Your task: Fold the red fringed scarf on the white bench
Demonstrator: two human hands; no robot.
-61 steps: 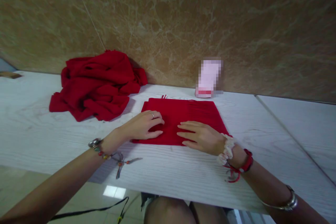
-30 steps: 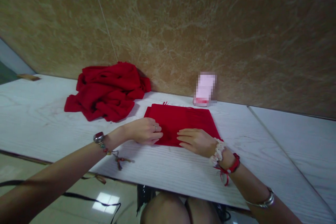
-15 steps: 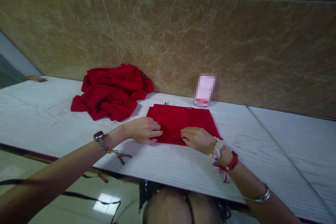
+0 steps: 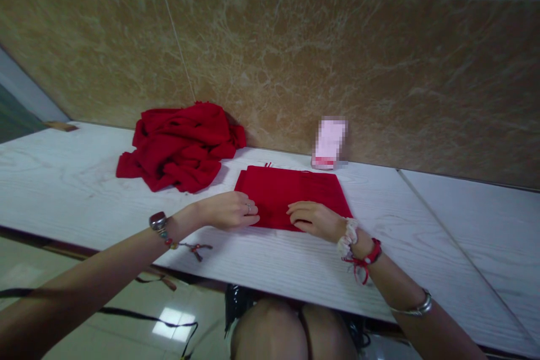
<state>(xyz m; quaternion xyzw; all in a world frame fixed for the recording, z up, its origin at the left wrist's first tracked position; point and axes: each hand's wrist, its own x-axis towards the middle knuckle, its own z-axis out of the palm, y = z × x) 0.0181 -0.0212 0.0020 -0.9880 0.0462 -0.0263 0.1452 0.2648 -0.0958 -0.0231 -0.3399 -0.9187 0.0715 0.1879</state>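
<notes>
A red scarf (image 4: 291, 191), folded into a flat rectangle with a few fringe threads at its back edge, lies on the white wood-grain tabletop in front of me. At its left front corner, my left hand (image 4: 230, 210) has its fingers curled and closed on the cloth; the thumb is hidden. My right hand (image 4: 318, 220) rests over the right part of the front edge, its bent fingers slightly apart on the fabric. Left of the folded piece sits a crumpled heap of red cloth (image 4: 181, 149), untouched by either hand.
A pixelated pink phone-like item (image 4: 330, 143) leans against the brown marbled wall (image 4: 270, 56) behind the scarf. A seam crosses the white tabletop (image 4: 261, 270) at the right. A small wooden piece (image 4: 61, 125) lies at the far left. Dark straps (image 4: 143, 315) hang below the table edge.
Both hands have shifted very slightly at the scarf's front edge, the right fingers a little to the left and up. The scarf and heap have stayed in place.
</notes>
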